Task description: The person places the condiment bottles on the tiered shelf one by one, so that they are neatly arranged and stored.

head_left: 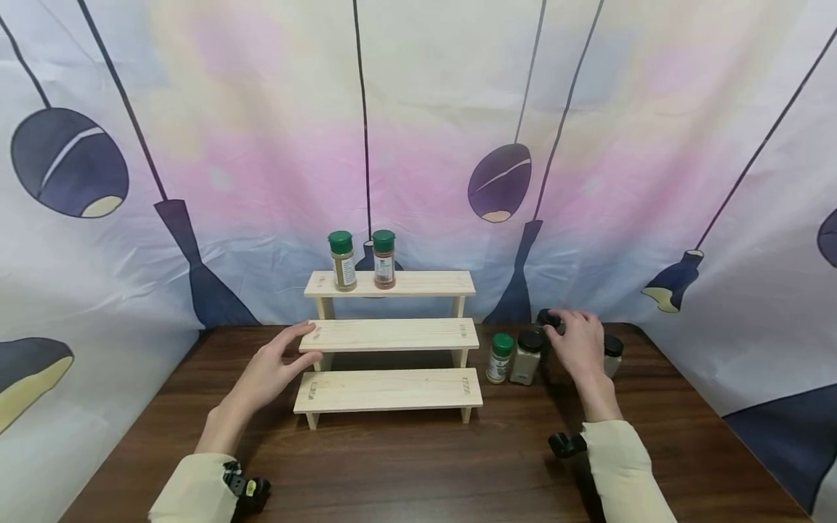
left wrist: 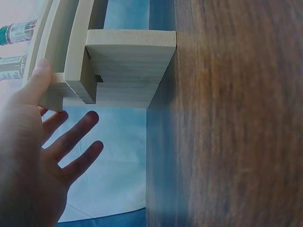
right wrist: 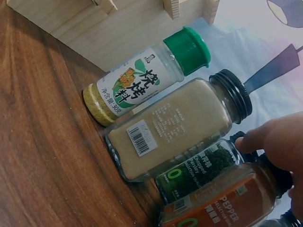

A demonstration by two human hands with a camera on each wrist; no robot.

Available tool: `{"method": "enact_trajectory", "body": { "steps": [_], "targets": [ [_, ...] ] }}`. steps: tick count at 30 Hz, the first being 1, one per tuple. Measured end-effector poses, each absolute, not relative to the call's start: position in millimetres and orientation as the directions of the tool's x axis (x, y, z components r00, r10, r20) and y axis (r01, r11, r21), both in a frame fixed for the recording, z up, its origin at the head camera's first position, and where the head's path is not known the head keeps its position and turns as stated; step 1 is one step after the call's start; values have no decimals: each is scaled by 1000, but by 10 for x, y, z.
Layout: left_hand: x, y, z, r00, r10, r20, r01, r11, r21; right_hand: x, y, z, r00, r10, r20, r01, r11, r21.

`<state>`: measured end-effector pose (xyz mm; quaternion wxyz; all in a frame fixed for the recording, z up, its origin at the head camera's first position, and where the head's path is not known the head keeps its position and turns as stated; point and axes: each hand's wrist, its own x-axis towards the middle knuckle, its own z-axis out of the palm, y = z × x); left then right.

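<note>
Rightward, fingers [head_left: 567, 325] atop spice jars [head_left: 548, 319]

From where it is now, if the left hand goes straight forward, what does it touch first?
Probably the wooden shelf: the left hand already has its thumb against the middle step's left end.

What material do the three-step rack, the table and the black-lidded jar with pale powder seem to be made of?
Three-step rack: pale, unfinished-looking wood, likely pine; grain lines and matte boards show.
Table: dark brown wood or wood-look laminate, with streaky grain and a slight sheen; I cannot tell which.
Black-lidded jar: clear glass or hard plastic, since the powder shows through; the ribbed lid looks like plastic or painted metal.
</note>
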<state>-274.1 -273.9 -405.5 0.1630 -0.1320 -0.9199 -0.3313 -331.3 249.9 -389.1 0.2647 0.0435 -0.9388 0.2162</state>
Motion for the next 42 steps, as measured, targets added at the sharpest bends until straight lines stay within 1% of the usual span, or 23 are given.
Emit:
{"method": "enact_trajectory", "body": {
  "steps": [7, 16, 31, 42],
  "targets": [
    [-2745, -2731, -4036, -915, 148, 374, 353, 740, 572, -3318, 2495, -3929, -828, 45, 559, -206, 902, -378],
    [-2752, -2752, -4041, -916, 144, 375, 351, 743, 570, -3330, 2472, -3891, -848, 54, 528, -189, 899, -395],
    [-2756, -2749, -4060, -905, 151, 397, 370, 738, 564, -3345, 2477, -3894, -832, 54, 552, -188, 909, -373],
    [-2759, -2753, -4047, -906, 153, 395, 370, 739, 564, -3382, 2484, -3908, -786, 60, 615, -218, 904, -367]
  ]
}}
